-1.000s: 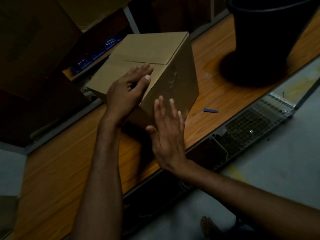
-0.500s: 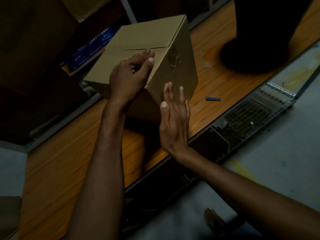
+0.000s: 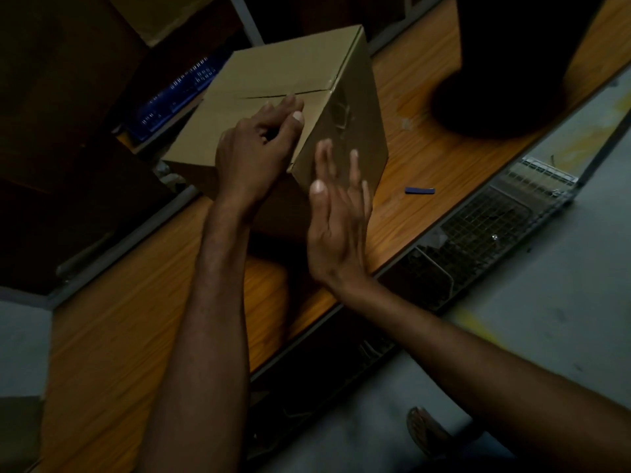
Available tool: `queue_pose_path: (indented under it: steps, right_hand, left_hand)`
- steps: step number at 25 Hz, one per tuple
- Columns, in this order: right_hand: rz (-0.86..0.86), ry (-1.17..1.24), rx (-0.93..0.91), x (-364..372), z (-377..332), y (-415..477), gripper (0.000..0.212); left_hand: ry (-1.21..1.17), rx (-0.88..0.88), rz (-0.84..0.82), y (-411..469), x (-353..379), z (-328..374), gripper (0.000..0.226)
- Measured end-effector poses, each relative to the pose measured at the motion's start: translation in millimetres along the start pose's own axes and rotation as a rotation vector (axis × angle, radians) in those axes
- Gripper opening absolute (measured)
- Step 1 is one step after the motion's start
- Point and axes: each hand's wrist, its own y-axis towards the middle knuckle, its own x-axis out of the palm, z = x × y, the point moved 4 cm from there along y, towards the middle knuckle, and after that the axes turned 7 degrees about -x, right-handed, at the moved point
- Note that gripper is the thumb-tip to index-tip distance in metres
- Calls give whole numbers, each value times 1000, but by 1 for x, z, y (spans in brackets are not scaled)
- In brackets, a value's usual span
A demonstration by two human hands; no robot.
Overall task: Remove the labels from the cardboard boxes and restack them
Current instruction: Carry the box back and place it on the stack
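Observation:
A plain cardboard box (image 3: 283, 73) stands on the wooden table (image 3: 129, 329), its top flaps closed with a seam across them. My left hand (image 3: 256, 151) rests on the top at the near corner, fingers loosely bent, thumb lying along the top edge. My right hand (image 3: 338, 216) lies flat against the box's right side face, fingers straight and pointing up. Above those fingers the side face carries a faint patch of tape or label residue (image 3: 341, 112). No clear label shows on the visible faces.
A large dark bucket (image 3: 526, 63) stands on the table to the right of the box. A small blue piece (image 3: 420, 190) lies near the table's front edge. A wire cage (image 3: 495, 227) sits below that edge. A blue crate (image 3: 174, 93) is behind the box.
My right hand slid up the box's side face, from below its lower corner to flat against it. My left hand's fingers bent a little on the top.

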Motion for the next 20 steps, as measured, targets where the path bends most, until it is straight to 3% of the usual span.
queue_pose_path:
  steps: [2, 7, 10, 14, 18, 20]
  right_hand:
    - [42, 14, 88, 1, -1, 18, 53]
    - [-67, -33, -68, -2, -7, -21, 54]
    - [-10, -2, 94, -3, -8, 5, 53]
    - [-90, -81, -42, -4, -16, -31, 53]
    - [-57, -75, 136, -4, 0, 0, 55]
    - [-65, -49, 107, -4, -2, -10, 54]
  left_hand:
    - [-18, -3, -1, 0, 0, 1, 46]
    - [-17, 20, 8, 0, -1, 1, 43]
    - [-23, 11, 5, 2, 1, 0, 45]
    - [-11, 18, 23, -1, 0, -2, 41]
    - [-10, 1, 26, 0, 0, 1, 43]
    - [-2, -4, 39, 1, 0, 0, 44]
